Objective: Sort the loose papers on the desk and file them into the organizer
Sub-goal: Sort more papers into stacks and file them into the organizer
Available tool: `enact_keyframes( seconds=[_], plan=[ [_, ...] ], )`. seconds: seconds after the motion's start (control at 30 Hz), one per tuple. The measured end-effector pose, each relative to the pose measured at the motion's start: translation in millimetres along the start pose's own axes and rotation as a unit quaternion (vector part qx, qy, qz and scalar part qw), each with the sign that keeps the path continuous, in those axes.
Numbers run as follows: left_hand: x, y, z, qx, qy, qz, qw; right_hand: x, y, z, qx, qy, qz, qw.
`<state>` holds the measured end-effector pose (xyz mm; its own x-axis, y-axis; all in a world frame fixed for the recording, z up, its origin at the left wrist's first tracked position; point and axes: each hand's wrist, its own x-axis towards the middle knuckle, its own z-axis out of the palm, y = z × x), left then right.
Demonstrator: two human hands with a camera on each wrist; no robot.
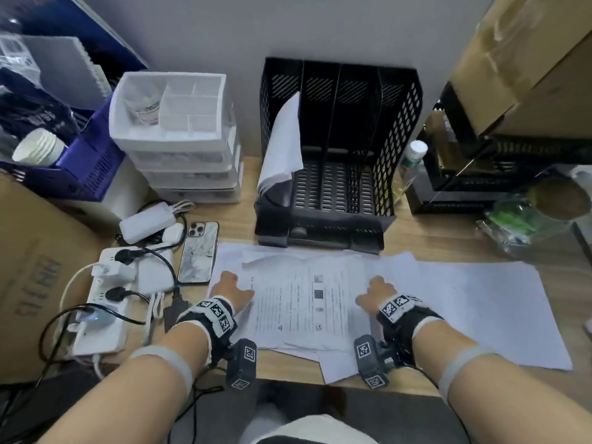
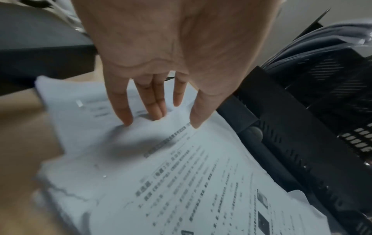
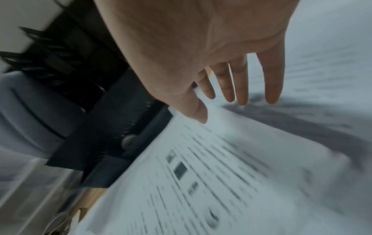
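The wooden desk (image 1: 448,238) fills the middle of the head view, though boxes and clutter cover its left and right edges, so not much bare top shows. Cardboard boxes (image 1: 525,59) get cut off at the upper right, and another one runs out of frame on the left. The black mesh organizer (image 1: 339,149) sits top centre against the wall; its leftmost slot already has a curled white sheet (image 1: 283,139) standing in it, and the other slots look dark, hard to say what's in them. A white drawer unit (image 1: 179,136) stands to its left. The loose papers (image 1: 464,302) are spread across the lower middle of the desk right in front of the organizer, overlapping, so how many sheets is anyone's guess; the print on the top one is too blurry to read. A phone (image 1: 199,253) lies face down just left of the pile, beside a power strip (image 1: 105,302). Left hand (image 1: 229,288) is flat with fingers (image 2: 122,111) straight, tips touching the top sheet's left side. Right hand (image 1: 374,291) is spread too, fingers (image 3: 272,82) straight over the right side; the wrist view is smeared, so contact is unclear.
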<state>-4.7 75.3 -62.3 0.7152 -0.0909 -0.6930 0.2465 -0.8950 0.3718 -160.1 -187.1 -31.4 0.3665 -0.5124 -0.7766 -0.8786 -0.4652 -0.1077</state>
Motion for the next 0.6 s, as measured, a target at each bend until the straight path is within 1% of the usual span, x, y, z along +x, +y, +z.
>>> enact_keyframes(
  seconds=[0.07, 0.13, 0.2, 0.27, 0.33, 0.4, 0.43, 0.5, 0.57, 0.6],
  plan=[
    [-8, -7, 11, -0.044, -0.002, -0.012, 0.999, 1, 16, 17, 0.023, -0.044, -0.002, 0.999],
    [-19, -11, 21, -0.093, -0.001, -0.027, 0.995, 1, 30, 27, 0.071, -0.052, -0.015, 0.996],
    [-28, -16, 30, -0.133, -0.003, -0.028, 0.991, 4, 43, 31, 0.109, -0.030, -0.040, 0.993],
    [-39, -20, 38, -0.148, -0.007, -0.023, 0.989, 0, 56, 28, 0.147, -0.021, -0.083, 0.986],
    [-50, -22, 45, -0.163, -0.023, -0.017, 0.986, -3, 70, 21, 0.187, -0.009, -0.116, 0.975],
    [-63, -19, 52, -0.213, -0.047, -0.014, 0.976, -5, 85, 13, 0.243, 0.026, -0.135, 0.960],
    [-72, -15, 55, -0.232, -0.054, -0.008, 0.971, -7, 93, 9, 0.274, 0.041, -0.137, 0.951],
    [-84, -9, 59, -0.245, -0.078, 0.013, 0.966, -8, 108, 2, 0.333, 0.059, -0.118, 0.934],
    [-96, -2, 65, -0.249, -0.126, 0.035, 0.960, -5, 126, -2, 0.390, 0.056, -0.087, 0.915],
    [-102, 2, 67, -0.264, -0.153, 0.035, 0.952, 3, 137, 0, 0.412, 0.047, -0.077, 0.907]
  ],
)
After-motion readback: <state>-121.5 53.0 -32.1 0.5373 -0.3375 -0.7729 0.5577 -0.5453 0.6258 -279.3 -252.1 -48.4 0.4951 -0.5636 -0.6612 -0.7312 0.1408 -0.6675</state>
